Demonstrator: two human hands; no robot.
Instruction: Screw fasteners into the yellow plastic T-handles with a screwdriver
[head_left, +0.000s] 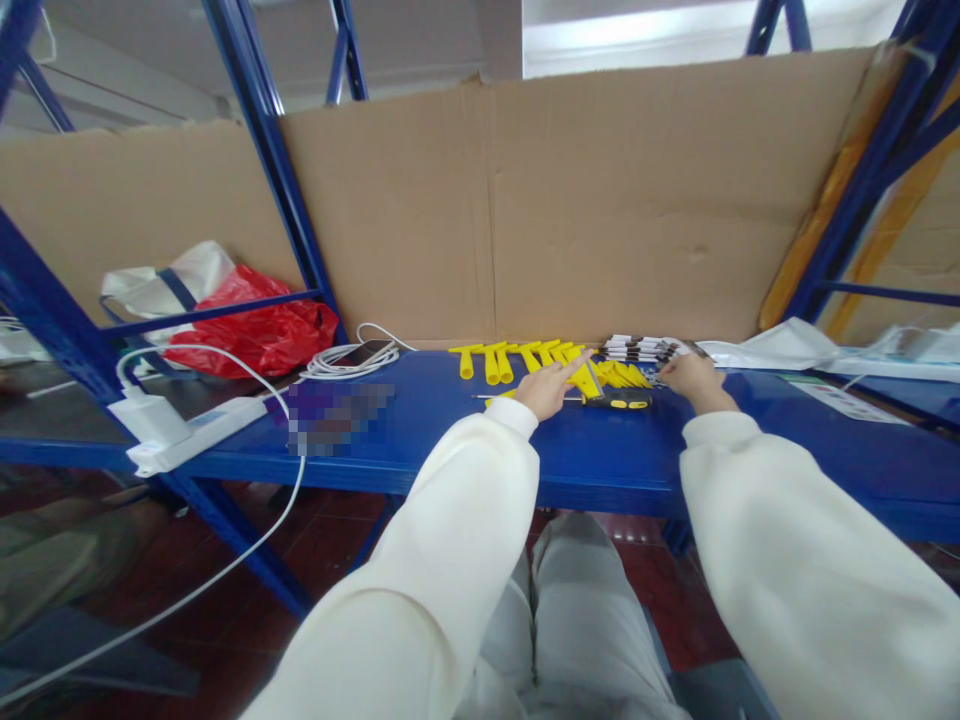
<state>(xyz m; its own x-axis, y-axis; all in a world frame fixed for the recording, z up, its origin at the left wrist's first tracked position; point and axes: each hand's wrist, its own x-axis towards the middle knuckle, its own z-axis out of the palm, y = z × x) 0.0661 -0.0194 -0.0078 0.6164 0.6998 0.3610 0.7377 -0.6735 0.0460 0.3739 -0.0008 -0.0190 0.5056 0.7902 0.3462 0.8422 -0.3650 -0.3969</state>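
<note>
My left hand [544,390] rests over the blue worktop, fingers reaching forward onto a yellow T-shaped handle [583,379] with a grey strip along it. It appears to hold this piece, though the thumb side is partly hidden. Below lies a screwdriver [627,399] with a black and yellow grip, its thin shaft pointing left under the hand. To the right, my right hand [691,376] has its fingertips drawn together over small shiny parts [654,379]; what they pinch is too small to make out. Between the hands sit several flat yellow pieces [626,375].
Several yellow T-shaped handles [493,362] stand in a row at the back. Black-and-white bundles [630,347] lie beside white plastic sheeting [772,346]. Leftward are a coiled white cable [352,359], a power strip [202,432] and a red bag [259,320]. Cardboard [600,200] walls the back.
</note>
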